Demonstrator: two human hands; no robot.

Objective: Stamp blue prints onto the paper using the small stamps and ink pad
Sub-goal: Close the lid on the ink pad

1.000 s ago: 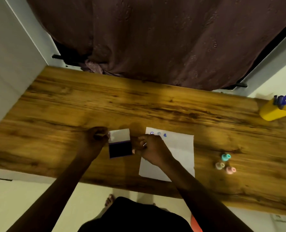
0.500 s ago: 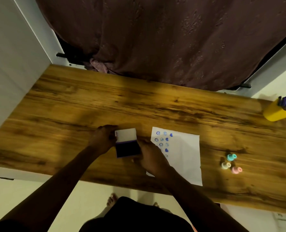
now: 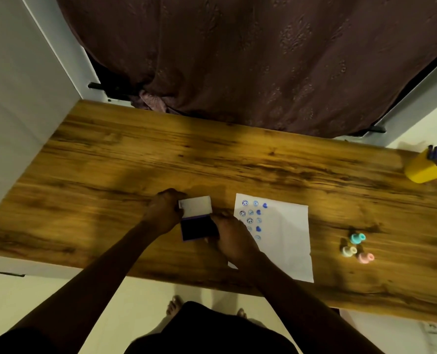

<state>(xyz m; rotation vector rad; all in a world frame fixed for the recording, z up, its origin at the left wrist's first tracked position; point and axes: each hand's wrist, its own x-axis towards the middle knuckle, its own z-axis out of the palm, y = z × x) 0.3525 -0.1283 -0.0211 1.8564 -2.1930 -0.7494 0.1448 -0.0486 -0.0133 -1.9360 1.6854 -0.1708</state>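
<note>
An ink pad (image 3: pixel 198 227) lies open on the wooden table (image 3: pixel 238 162), its white lid (image 3: pixel 197 206) flipped up behind the dark pad. My left hand (image 3: pixel 165 212) grips the lid's left edge. My right hand (image 3: pixel 231 237) rests against the pad's right side; I cannot tell whether it holds a stamp. To the right lies the white paper (image 3: pixel 286 238), with several blue prints (image 3: pixel 253 217) in its upper left corner. Three small stamps, teal (image 3: pixel 357 238), cream (image 3: pixel 349 251) and pink (image 3: pixel 365 258), stand further right.
A yellow pen holder (image 3: pixel 426 168) with blue pens stands at the table's far right corner. A dark curtain (image 3: pixel 238 60) hangs behind the table. A white wall (image 3: pixel 13 98) borders the left side. My feet show below the near edge.
My right hand has left the paper and come to the ink pad's right side, uncovering the rows of blue prints. My left hand has stayed on the lid.
</note>
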